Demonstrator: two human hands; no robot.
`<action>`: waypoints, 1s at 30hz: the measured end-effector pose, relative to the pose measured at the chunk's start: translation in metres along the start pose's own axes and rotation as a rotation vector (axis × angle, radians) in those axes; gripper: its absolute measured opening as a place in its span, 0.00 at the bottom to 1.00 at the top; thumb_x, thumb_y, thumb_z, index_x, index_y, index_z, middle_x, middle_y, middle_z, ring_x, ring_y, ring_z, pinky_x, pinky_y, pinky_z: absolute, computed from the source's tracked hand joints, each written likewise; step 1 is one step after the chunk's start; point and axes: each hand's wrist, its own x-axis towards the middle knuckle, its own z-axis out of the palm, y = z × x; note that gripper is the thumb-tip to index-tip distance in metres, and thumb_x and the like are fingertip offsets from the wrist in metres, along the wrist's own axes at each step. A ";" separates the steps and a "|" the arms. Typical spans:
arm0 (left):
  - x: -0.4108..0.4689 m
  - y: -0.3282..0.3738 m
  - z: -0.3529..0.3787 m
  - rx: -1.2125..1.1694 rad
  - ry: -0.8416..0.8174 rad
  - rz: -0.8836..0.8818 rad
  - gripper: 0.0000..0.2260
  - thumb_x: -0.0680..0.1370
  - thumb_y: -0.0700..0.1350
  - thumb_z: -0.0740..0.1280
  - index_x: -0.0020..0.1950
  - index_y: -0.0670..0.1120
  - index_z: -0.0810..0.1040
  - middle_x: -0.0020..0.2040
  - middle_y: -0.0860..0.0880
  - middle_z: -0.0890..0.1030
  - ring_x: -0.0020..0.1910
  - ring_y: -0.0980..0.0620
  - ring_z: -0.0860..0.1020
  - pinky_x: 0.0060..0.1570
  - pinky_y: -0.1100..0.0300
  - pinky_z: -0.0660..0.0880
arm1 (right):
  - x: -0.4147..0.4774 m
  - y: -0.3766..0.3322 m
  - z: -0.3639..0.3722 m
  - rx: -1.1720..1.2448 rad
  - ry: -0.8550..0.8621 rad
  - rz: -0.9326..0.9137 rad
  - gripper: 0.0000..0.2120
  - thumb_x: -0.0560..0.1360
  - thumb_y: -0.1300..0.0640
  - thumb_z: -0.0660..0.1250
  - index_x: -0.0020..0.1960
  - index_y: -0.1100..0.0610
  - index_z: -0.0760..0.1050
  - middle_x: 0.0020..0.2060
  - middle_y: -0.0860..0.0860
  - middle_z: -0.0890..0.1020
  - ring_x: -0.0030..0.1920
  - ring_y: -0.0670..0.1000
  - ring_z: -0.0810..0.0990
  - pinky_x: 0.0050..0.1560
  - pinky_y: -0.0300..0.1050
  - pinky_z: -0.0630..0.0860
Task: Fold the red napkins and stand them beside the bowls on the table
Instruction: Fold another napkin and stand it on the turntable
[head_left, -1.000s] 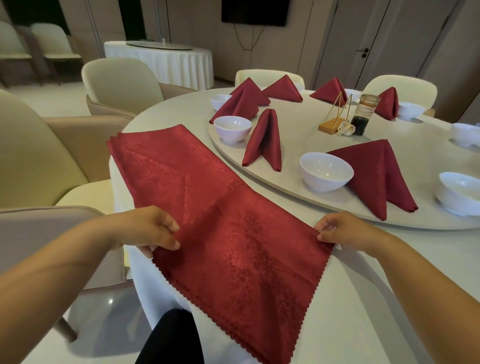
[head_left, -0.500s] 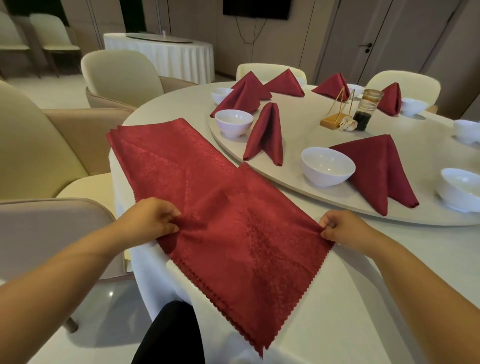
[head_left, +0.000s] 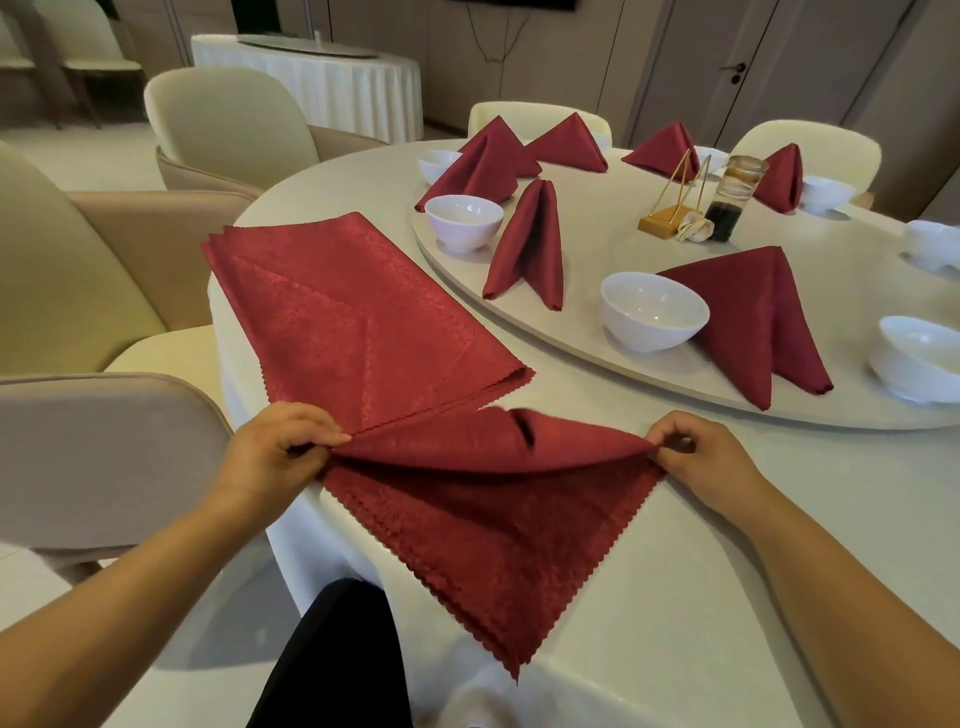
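A: Where is the red patterned cloth napkin (head_left: 483, 509)?

B: It lies at the near edge of the round table with a white cloth (head_left: 753, 597), folded into a triangle whose tip points to the person. The left hand (head_left: 280, 452) pinches its left corner, and the right hand (head_left: 696, 462) pinches its right corner.

A: And behind it?

B: A flat pile of red napkins (head_left: 353, 317) lies just behind it. Further away, on the pale round turntable (head_left: 597, 244), a folded red napkin (head_left: 530, 249) stands beside a white ceramic bowl (head_left: 464, 221).
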 end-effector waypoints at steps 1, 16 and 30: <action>-0.001 0.000 0.000 -0.014 0.012 -0.031 0.29 0.64 0.35 0.65 0.47 0.72 0.75 0.47 0.76 0.73 0.46 0.75 0.71 0.46 0.79 0.67 | 0.000 0.000 0.000 0.014 -0.009 0.010 0.17 0.70 0.76 0.63 0.32 0.56 0.72 0.32 0.50 0.77 0.29 0.37 0.74 0.35 0.27 0.70; 0.006 0.047 0.007 0.205 -0.052 0.047 0.20 0.73 0.51 0.56 0.54 0.45 0.82 0.55 0.51 0.81 0.56 0.52 0.76 0.60 0.44 0.68 | -0.003 -0.007 -0.005 0.077 -0.028 0.087 0.20 0.71 0.78 0.53 0.37 0.56 0.73 0.44 0.53 0.77 0.44 0.50 0.75 0.40 0.24 0.70; -0.017 0.126 0.084 0.495 -0.350 -0.226 0.38 0.77 0.62 0.38 0.60 0.37 0.77 0.58 0.42 0.79 0.58 0.47 0.78 0.60 0.49 0.68 | -0.031 -0.069 0.069 -0.485 -0.184 -0.308 0.20 0.80 0.57 0.53 0.72 0.51 0.61 0.72 0.47 0.62 0.72 0.45 0.57 0.68 0.33 0.41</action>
